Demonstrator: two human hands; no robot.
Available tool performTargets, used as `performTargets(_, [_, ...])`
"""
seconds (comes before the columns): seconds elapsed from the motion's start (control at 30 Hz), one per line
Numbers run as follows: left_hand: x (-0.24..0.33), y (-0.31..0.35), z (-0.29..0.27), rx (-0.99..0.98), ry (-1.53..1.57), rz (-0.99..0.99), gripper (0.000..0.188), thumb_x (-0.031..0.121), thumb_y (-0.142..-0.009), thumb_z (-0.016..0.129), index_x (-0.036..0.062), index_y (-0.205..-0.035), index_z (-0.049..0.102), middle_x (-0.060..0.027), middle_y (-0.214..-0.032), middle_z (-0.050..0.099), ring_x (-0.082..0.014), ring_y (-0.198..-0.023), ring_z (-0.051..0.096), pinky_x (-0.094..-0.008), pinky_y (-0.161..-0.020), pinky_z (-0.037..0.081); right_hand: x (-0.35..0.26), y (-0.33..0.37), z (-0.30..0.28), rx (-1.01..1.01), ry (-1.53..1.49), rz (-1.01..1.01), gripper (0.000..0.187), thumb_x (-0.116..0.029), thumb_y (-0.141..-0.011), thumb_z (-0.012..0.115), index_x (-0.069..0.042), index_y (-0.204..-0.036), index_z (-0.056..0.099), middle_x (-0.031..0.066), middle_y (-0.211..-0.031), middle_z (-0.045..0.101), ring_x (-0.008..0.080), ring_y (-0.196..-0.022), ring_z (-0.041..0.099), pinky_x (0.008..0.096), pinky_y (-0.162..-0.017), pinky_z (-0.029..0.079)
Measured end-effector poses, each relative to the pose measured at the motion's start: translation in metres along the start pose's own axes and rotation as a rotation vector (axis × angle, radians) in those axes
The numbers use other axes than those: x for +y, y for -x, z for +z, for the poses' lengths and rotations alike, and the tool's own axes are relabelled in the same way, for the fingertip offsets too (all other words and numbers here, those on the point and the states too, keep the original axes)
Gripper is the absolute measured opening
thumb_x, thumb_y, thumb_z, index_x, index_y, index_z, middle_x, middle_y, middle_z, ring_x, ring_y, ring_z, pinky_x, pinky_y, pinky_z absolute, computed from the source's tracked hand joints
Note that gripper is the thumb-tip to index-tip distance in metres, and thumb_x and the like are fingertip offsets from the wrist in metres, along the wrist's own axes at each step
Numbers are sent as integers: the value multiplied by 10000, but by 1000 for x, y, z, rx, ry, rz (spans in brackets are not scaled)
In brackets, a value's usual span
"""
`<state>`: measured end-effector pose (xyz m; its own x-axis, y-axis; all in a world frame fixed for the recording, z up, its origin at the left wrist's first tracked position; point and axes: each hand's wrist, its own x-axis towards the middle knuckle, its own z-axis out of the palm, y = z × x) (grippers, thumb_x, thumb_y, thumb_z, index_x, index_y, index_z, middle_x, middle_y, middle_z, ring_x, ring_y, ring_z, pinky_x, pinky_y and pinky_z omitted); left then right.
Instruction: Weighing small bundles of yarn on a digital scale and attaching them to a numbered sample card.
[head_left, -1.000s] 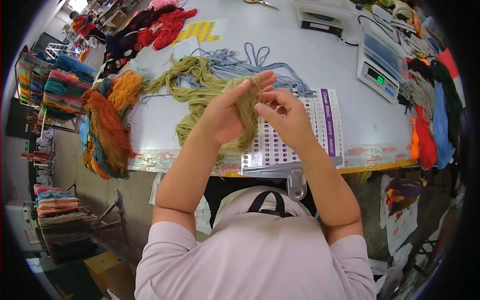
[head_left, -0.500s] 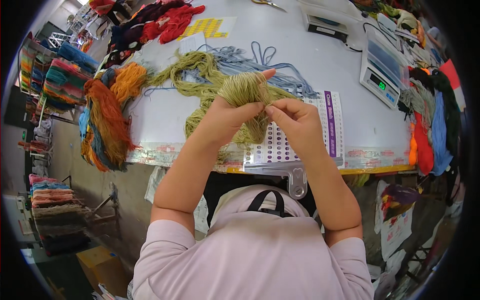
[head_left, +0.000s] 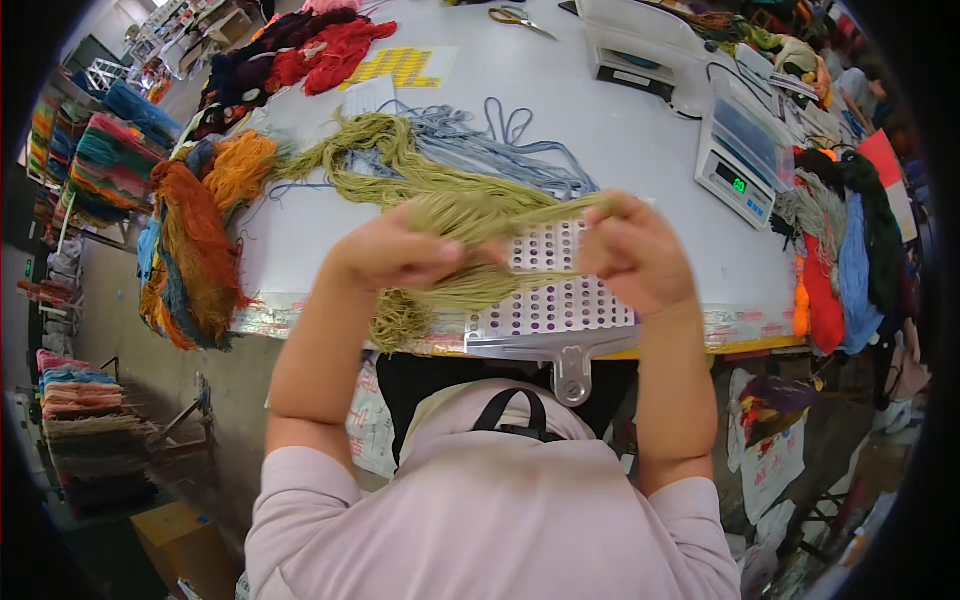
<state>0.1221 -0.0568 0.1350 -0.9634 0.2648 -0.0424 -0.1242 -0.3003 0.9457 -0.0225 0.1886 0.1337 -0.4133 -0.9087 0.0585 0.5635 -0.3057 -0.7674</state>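
Note:
Between my two hands, above the table's near side, a skein of olive-green yarn [head_left: 470, 218] is drawn out sideways, blurred by motion. My left hand [head_left: 400, 250] is closed around its left part. My right hand [head_left: 640, 255] is a fist on the looped right end, with strands running to it above and below a gap. Beneath the yarn lies a white card with rows of dark holes [head_left: 560, 305], held by a large metal clip [head_left: 572, 372] at the table's front edge. More green yarn spreads loosely on the table behind my left hand.
Pale blue yarn [head_left: 535, 165] lies beyond the green. Orange and rust yarn [head_left: 195, 240] hangs over the left edge. A digital scale [head_left: 740, 165] stands at the right, a second scale [head_left: 640, 70] farther back. Scissors [head_left: 520, 18] rest at the far side.
My hands have moved apart, the right one to the right and the left one to the left. The yarn, bunched around my left hand before, is now stretched between both.

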Motion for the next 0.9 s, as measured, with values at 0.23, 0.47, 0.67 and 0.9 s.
performTargets(0.23, [29, 153, -126, 879, 345, 300, 67, 135, -919, 507, 159, -857, 519, 110, -504, 263, -8, -336, 193, -184, -276, 147, -101, 134, -216, 567, -265, -136, 153, -163, -974, 452, -55, -945, 556, -62, -595, 237, 38, -425, 193, 199, -368, 171])
performTargets(0.47, [33, 251, -264, 1062, 547, 503, 188, 132, -1006, 336, 82, -853, 434, 51, -575, 224, -57, -430, 195, -222, -383, 178, -189, 287, -323, 1279, -70, -202, 138, -210, -950, 517, -89, -908, 568, -91, -511, 208, 35, -374, 165, 207, -335, 129])
performTargets(0.67, [100, 419, -329, 1311, 579, 958, 229, 160, -984, 401, 91, -766, 421, 35, -540, 289, -70, -424, 243, -237, -398, 222, -234, 318, -380, 1489, 97, -344, 149, -204, -950, 516, -65, -950, 569, -63, -521, 223, 62, -389, 173, 229, -353, 128])
performTargets(0.9, [-13, 46, -128, 382, 684, 694, 321, 143, -939, 496, 24, -1237, 489, 47, -652, 439, -24, -460, 316, -198, -381, 290, -283, 201, -198, 1046, 806, -192, 203, -213, -916, 578, -31, -997, 618, -69, -610, 373, 40, -556, 418, 187, -504, 302])
